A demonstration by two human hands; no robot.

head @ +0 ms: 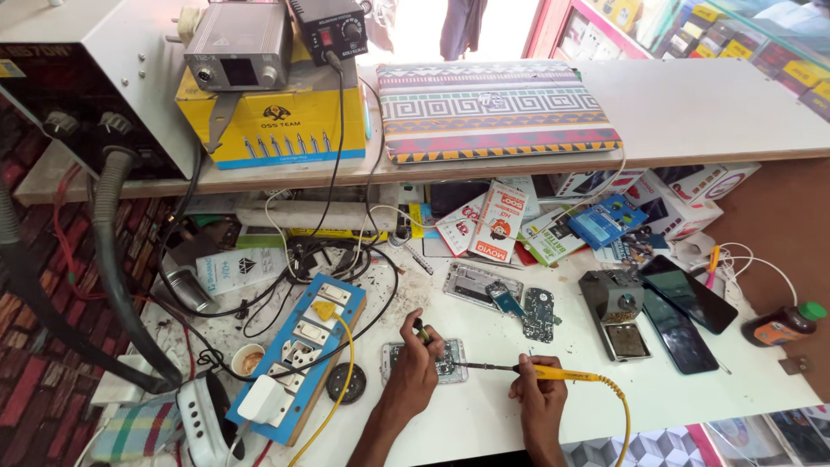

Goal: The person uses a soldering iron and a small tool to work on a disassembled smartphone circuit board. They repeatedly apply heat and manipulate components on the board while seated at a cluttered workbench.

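The right hand [538, 389] is closed around the yellow handle of a soldering iron [553, 374], whose thin tip points left onto an opened phone [450, 362] lying flat on the white desk [484, 415]. The left hand [413, 367] rests over the phone's left part, fingers pinching a thin dark tool [420, 329]. A blue power strip [298, 355] lies just left; a bare circuit board [539, 315] sits beyond.
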